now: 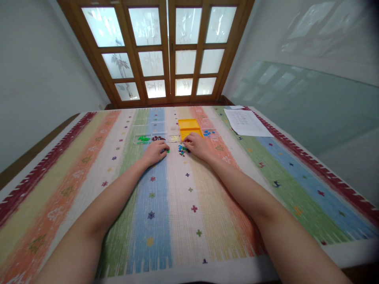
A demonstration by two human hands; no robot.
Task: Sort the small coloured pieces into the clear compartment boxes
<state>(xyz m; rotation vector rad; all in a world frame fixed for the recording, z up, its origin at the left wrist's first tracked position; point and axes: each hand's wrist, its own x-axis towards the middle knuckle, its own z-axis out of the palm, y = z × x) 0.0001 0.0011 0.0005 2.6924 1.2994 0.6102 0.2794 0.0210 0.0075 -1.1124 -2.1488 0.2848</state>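
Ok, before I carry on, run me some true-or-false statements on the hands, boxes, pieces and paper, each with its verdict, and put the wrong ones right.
1. The green pieces lie in the leftmost clear box. True.
2. The yellow box is closed. False: it stands open.
3. The right hand is at a small pile of mixed-colour pieces. True.
4. The paper sheet lies beside the left hand. False: it lies toward the far right of the table.
5. The clear box with blue pieces is to the right of the yellow one. True.
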